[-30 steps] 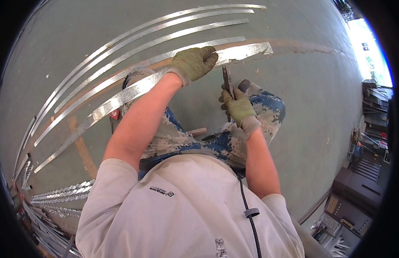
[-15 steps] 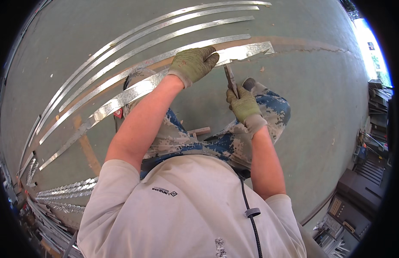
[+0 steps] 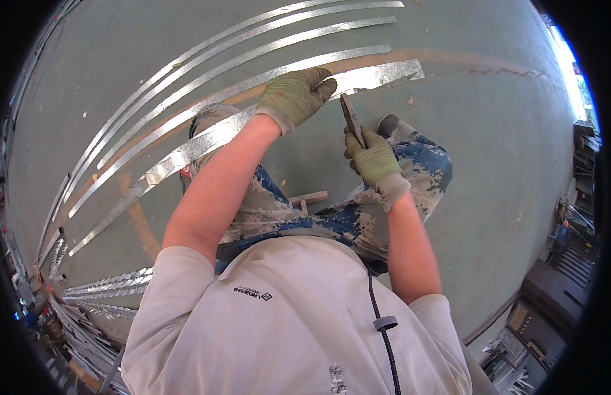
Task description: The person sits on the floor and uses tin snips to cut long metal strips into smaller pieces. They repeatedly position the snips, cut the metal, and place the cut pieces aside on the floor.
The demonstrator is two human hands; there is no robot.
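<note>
My left hand (image 3: 295,99), in an olive work glove, is closed around a wide shiny sheet-metal strip (image 3: 378,76). The strip runs from far right, over my left leg, down to the floor at left; its far end is bent or notched. My gloved right hand (image 3: 374,159) grips a dark metal hand tool (image 3: 351,118), plier-like, though its exact kind is unclear. The tool points upward, its tip close to the near edge of the strip, just right of my left hand. Whether they touch is hard to see.
Several narrow metal strips (image 3: 253,66) lie side by side on the green floor beyond me. A T-shaped, hammer-like piece (image 3: 308,197) rests between my legs. Zigzag metal pieces (image 3: 108,286) and long stock (image 3: 88,342) lie at lower left; dark equipment (image 3: 555,303) stands at right.
The tool in my right hand has tilted slightly, its tip shifting a little left and up along the strip's edge. My left hand keeps its hold. The whole view has turned slightly.
</note>
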